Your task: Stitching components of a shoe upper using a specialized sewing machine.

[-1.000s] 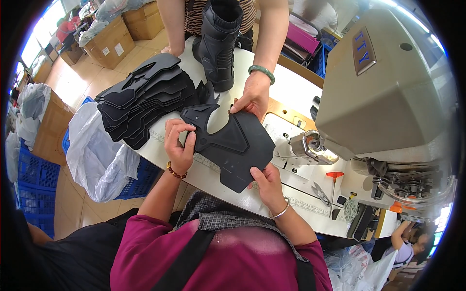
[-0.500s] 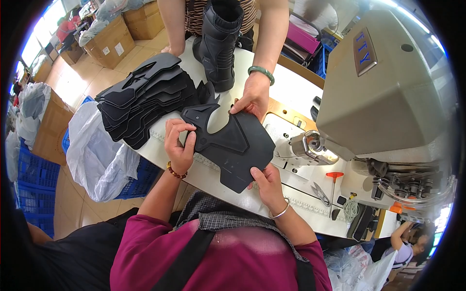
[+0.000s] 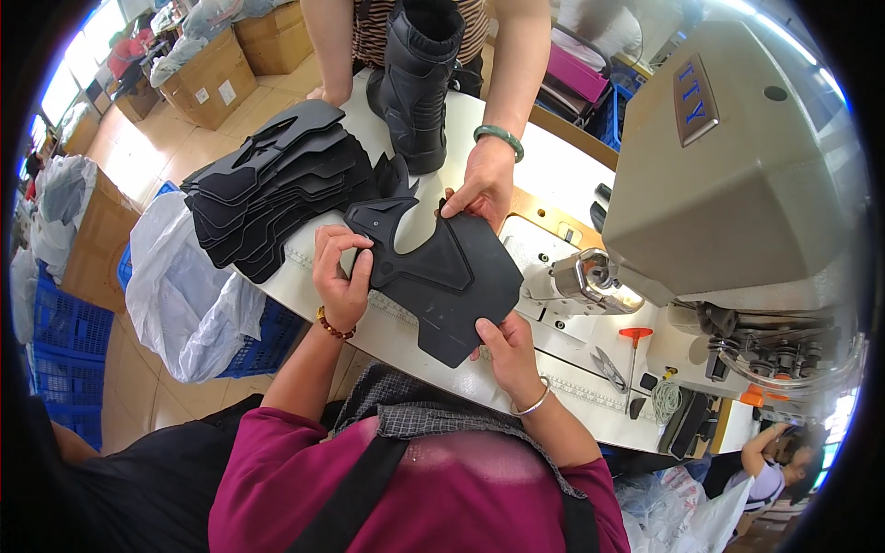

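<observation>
Between my hands is a flat black boot upper piece [image 3: 452,300] with a curved notch and a raised panel stitched on it. My left hand [image 3: 341,272] pinches its left end between thumb and fingers. At its lower right edge, my right hand [image 3: 505,348] grips it, thumb on top and fingers beneath. Across the table, another person's hand [image 3: 481,189] with a green bangle also holds the piece at its upper edge. A finished-looking black boot [image 3: 417,92] stands upright behind it. Left of the piece lies a stack of similar black pieces [image 3: 277,189].
A large sewing machine [image 3: 728,166] rises at the right, its needle area [image 3: 595,281] close to the piece. Thread snips [image 3: 608,369], an orange-handled tool [image 3: 634,336] and a coil of cord [image 3: 666,401] lie on the table. A plastic-lined blue crate [image 3: 267,346] stands at the left.
The other person's hand has shifted very slightly to the right along the piece's upper edge. My two hands and the piece keep their places.
</observation>
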### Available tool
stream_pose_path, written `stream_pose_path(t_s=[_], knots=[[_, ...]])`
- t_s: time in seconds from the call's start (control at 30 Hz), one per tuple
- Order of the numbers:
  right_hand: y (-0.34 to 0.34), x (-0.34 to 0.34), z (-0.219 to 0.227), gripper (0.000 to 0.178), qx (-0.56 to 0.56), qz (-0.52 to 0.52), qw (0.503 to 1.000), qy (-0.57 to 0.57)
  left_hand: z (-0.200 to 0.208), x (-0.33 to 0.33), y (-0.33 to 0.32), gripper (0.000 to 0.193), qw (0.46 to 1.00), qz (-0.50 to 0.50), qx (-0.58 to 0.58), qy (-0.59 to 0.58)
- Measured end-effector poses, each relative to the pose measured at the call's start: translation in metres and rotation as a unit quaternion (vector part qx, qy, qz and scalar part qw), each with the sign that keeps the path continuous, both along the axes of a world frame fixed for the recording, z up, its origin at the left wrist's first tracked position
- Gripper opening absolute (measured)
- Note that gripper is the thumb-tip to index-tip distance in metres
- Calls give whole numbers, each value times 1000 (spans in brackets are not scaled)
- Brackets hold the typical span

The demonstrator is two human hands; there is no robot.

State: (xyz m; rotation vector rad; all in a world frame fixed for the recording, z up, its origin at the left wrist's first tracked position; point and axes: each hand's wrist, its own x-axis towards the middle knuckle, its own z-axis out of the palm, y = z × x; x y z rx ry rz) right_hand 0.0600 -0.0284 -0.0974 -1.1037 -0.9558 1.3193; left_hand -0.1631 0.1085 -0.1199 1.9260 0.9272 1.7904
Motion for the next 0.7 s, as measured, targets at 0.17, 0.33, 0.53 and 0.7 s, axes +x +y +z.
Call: stream_pose_path(t_s=[0.17,0.33,0.53,0.7], knots=[[0,0,0,17,0,0,1000,-5,0,0,0,9,1000,1,0,3],[0,0,-1,17,0,0,1000,-4,-1,-1,0,10,1000,-3,-2,2],[0,1,-2,16,4,2,1000,-4,1,0,0,10,1000,-3,-2,1],[1,0,0,15,1,2,1000,-1,-1,-1,1,9,1000,-5,-3,0]])
